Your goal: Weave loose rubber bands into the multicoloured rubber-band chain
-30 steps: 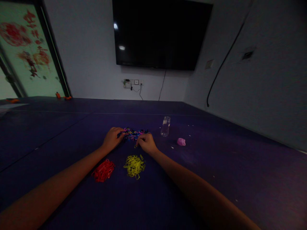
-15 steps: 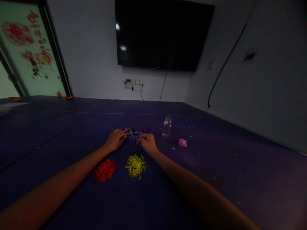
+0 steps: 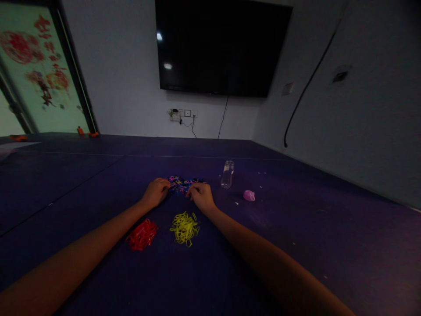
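A loose pile of mixed-colour rubber bands (image 3: 179, 184), mostly dark blue, black and pink, lies between my two hands. My left hand (image 3: 157, 191) rests at its left edge, fingers curled in against the bands; anything inside them is hidden. On the right front side of the pile, my right hand (image 3: 201, 195) is bent down with thumb and fingers pinched together, and what they grip is too small to make out. Nearer to me lie two sorted heaps: red rubber bands (image 3: 142, 235) by my left forearm and yellow rubber bands (image 3: 184, 228) between my forearms.
A clear bottle (image 3: 227, 174) stands upright beyond my right hand. To its right sits a crumpled pink object (image 3: 249, 195). Small white scraps dot the purple surface (image 3: 279, 210). A television (image 3: 223, 48) hangs on the far wall, and small orange objects (image 3: 94, 134) lie far left.
My left hand has drawn slightly left, its fingers pulling back from over the mixed pile and curling. My right hand stays at the pile almost unmoved. The view has shifted slightly.
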Tool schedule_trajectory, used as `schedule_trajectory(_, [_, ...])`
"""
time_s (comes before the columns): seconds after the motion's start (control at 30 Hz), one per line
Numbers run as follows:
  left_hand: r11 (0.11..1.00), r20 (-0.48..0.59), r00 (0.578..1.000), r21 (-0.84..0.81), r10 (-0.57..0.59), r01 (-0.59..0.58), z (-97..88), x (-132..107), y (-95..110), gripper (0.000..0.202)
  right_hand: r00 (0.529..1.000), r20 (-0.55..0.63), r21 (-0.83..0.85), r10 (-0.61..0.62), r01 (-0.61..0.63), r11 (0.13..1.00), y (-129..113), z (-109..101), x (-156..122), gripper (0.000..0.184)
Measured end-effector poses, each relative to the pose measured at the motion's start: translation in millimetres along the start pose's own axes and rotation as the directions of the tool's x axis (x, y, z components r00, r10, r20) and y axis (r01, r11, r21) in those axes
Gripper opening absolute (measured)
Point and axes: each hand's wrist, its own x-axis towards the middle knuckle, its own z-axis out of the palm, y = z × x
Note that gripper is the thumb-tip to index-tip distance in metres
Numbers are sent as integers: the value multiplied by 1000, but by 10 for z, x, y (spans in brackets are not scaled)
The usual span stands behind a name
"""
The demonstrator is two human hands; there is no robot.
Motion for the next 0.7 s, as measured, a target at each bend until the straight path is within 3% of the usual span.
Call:
schedule_trajectory(0.23, [1000,-34,999,-6,-22,22,16,6,-11,29,1000,-12,-31,3,-3,1000,-14,-5,-3,27])
schedule_trajectory(0.7, [999,42,999,21,-26,25,-20,5,49,30,1000,-23,-36,-6,5,999,-37,-14,-13,28])
